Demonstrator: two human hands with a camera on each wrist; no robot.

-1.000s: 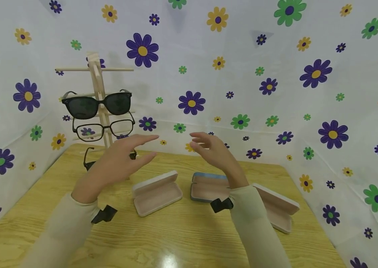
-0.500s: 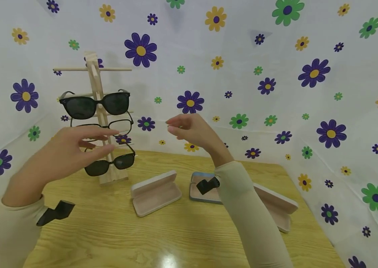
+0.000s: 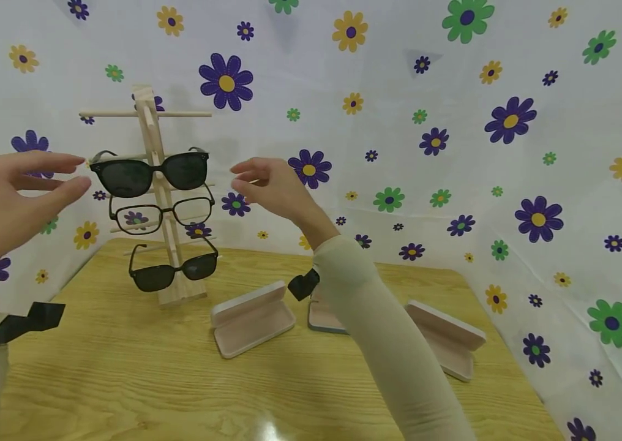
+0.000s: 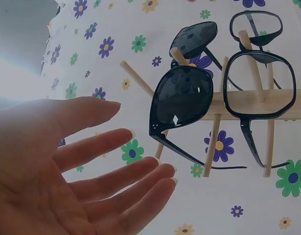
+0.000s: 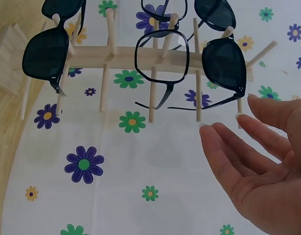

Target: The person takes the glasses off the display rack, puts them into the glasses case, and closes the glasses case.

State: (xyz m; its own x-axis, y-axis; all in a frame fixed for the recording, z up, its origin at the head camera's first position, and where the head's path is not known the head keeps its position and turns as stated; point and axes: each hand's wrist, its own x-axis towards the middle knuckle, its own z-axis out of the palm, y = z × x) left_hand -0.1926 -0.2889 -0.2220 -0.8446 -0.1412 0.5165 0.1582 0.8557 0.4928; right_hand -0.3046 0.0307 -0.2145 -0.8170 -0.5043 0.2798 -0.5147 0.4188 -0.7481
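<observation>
A wooden eyewear rack [image 3: 151, 131] stands at the back left with three pairs of eyewear on its pegs. Uppermost hang large black sunglasses [image 3: 184, 171]; below them are clear black-framed eyeglasses [image 3: 140, 219], then smaller dark sunglasses [image 3: 155, 278]. My left hand [image 3: 16, 196] is beside the left end of the upper sunglasses, fingers spread from the thumb and apart from the frame in the left wrist view. On the other side my right hand [image 3: 272, 187] hovers near their right end, fingers loosely bent. In the right wrist view a gap separates its fingertips from the sunglasses [image 5: 223, 68].
Three open glasses cases lie on the wooden table [image 3: 179, 380]: a white one [image 3: 253, 327] in the middle, a blue-edged one [image 3: 324, 318] partly behind my right sleeve, and another white one [image 3: 454, 352] at right. A flower-print cloth [image 3: 388, 37] surrounds the table.
Both hands have moved left and up from over the table to either side of the upper sunglasses. The lower eyewear, earlier partly covered by my left hand, now shows. The cases stay put.
</observation>
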